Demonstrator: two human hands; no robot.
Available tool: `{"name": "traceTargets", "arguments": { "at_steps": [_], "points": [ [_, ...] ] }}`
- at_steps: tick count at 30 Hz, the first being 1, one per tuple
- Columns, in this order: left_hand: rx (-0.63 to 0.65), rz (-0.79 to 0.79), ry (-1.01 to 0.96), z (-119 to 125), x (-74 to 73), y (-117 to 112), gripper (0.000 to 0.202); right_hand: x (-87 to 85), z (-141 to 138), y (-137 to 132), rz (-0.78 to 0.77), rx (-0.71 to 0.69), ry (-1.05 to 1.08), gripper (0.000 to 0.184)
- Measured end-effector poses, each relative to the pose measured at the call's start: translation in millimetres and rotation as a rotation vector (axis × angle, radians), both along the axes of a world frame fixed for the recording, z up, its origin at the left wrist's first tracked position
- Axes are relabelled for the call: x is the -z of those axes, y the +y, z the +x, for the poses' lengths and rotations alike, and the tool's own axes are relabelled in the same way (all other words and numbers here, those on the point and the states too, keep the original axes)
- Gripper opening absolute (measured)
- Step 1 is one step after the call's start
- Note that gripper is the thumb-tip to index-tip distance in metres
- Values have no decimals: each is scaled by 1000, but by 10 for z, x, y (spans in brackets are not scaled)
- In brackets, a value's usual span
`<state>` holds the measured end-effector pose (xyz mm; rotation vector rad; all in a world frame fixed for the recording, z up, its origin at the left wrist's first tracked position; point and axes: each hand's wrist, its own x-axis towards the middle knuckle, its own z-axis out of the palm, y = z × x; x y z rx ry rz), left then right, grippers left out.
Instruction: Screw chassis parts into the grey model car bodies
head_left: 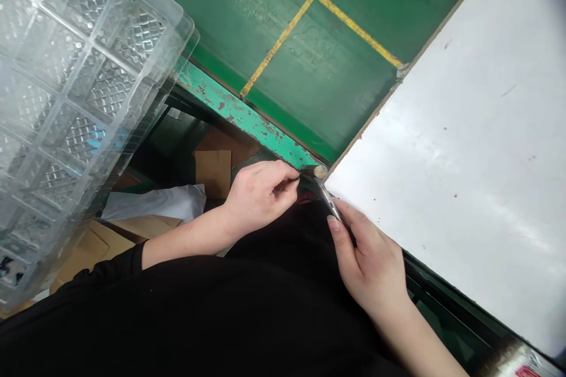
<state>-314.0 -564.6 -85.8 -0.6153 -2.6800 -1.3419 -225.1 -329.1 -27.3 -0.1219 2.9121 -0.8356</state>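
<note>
Here the left hand (259,194) pinches a small dark piece (315,171) with a pale round tip between thumb and forefinger, just beside the near corner of the white board (464,159). Such a fine pinch probably keeps it steady. The right hand (369,259) is closed around a thin metal tool (329,201), whose far end reaches close to the piece. Both wrists bend inward above the lap, one forearm coming from the left and one from the right.

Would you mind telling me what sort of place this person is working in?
Probably a factory or workshop: a green painted floor with yellow lines, stacked clear plastic trays, and cardboard boxes beside a white worktable.
</note>
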Motion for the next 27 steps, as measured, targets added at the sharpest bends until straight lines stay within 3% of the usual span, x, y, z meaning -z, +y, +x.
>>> {"name": "traceTargets", "arguments": {
  "at_steps": [4, 13, 27],
  "points": [
    [0, 18, 40, 1, 6, -3, 5, 15, 20, 5, 22, 46, 33, 34],
    [20, 105, 11, -32, 26, -23, 3, 17, -29, -15, 40, -62, 197, 31],
    [22, 126, -19, -15, 94, -22, 5, 65, 8, 15, 121, -23, 190, 33]
  ]
}}
